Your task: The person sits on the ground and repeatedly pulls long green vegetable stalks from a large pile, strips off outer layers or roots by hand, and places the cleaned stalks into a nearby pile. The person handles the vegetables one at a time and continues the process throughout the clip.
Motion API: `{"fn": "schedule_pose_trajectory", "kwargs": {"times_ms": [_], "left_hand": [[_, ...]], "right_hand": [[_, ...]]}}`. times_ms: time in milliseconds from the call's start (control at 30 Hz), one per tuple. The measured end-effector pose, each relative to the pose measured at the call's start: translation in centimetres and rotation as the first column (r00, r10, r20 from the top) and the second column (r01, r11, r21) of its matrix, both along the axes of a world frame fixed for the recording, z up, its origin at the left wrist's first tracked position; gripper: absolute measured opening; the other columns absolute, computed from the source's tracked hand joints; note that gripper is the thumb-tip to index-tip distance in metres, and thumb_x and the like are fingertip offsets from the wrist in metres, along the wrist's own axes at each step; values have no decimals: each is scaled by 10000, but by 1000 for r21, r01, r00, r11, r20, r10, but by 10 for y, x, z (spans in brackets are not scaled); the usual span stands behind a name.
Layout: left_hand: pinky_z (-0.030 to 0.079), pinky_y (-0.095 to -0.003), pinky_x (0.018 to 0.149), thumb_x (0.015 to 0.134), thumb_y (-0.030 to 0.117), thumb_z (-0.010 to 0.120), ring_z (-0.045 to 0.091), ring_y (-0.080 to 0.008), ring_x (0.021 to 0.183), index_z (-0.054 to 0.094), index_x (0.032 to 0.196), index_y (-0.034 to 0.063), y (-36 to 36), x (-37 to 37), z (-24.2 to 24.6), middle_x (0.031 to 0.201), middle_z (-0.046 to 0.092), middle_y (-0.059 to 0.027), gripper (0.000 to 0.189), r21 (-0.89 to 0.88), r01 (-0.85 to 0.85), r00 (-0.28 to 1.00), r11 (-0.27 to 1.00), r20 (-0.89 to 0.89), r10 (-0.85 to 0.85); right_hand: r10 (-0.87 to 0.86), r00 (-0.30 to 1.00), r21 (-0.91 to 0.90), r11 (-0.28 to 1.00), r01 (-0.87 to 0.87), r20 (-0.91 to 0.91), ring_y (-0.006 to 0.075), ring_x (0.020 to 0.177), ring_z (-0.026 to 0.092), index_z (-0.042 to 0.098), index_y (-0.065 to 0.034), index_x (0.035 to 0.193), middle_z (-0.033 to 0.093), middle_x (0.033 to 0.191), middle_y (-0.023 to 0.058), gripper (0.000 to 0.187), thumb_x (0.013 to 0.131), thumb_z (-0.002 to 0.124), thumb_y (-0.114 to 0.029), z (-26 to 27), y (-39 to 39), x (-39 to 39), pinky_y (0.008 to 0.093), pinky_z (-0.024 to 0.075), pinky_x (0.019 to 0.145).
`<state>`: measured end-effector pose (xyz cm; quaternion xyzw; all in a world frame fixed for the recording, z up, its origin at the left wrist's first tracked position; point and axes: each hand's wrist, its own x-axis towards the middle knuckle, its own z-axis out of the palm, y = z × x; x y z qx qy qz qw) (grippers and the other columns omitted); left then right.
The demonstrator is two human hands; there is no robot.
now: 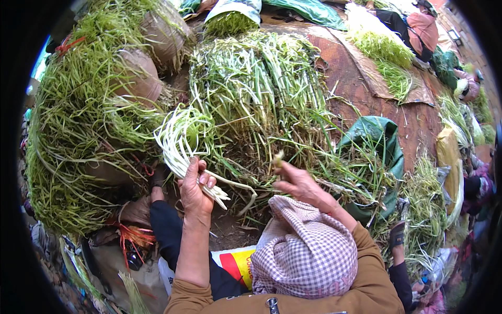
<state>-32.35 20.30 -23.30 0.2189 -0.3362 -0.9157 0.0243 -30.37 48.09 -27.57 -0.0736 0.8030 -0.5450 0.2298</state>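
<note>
My left hand (197, 192) grips a small bunch of long, thin white stalks (176, 157). Their curled pale green tops droop over the far side of my fist, and the cut-looking white ends stick out below it. One bent stalk hangs off to the right. My right hand (302, 186) is raised apart from the bunch, fingers bent; a small, blurred yellowish piece (278, 158) shows at its fingertips, whether held or loose I cannot tell. Beyond both hands lies a large heap of green stalks (259, 86) with brown, dry ends towards me.
Tall sheaves of green stalks (74, 149) stand at the left. A green tarp (386, 137) lies at the right on a reddish mat (349, 70). A checked cloth (306, 251) covers my lap area. Orange ties (131, 235) lie near my left leg. Another person (421, 31) sits far right.
</note>
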Motion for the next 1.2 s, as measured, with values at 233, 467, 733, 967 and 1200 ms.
{"fn": "schedule_pose_trajectory", "kwargs": {"times_ms": [233,467,733,967,1200], "left_hand": [[409,-192,419,897,250,670,499,-39,501,584,1084,64,32,9,-3,1022,669,-101,276,76,163,985,984,-65,-159],[529,-223,630,874,165,694,637,-91,849,545,1213,82,27,2,-3,1038,679,-73,380,-354,167,985,920,94,-143],[477,-294,536,945,288,592,561,-68,601,616,1015,134,-97,-16,23,761,623,20,171,115,-126,967,985,-208,148],[325,-231,427,1000,315,484,346,-60,448,604,944,120,-119,-9,13,576,360,58,235,207,-3,947,978,-313,69],[295,-218,391,963,268,568,305,-42,411,613,1057,120,-53,-2,10,558,347,64,182,136,139,980,981,-162,-117]], "right_hand": [[154,971,-270,942,-200,-180,167,491,484,605,-39,931,513,585,94,145,933,573,-181,12,-68,-17,334,408,491],[201,770,426,899,100,-606,244,726,605,609,-146,1114,611,804,73,439,757,740,-365,-67,2,-19,376,481,683],[286,780,769,531,355,-557,238,764,566,579,-136,780,551,683,43,203,598,647,-80,-81,184,90,382,388,785],[-820,536,198,570,797,203,112,803,574,612,2,1117,658,947,62,384,809,688,-215,-16,272,103,287,484,745],[-69,700,611,431,664,-711,275,837,623,599,-48,1073,651,935,120,473,728,761,-327,-39,197,5,396,501,738]]}}
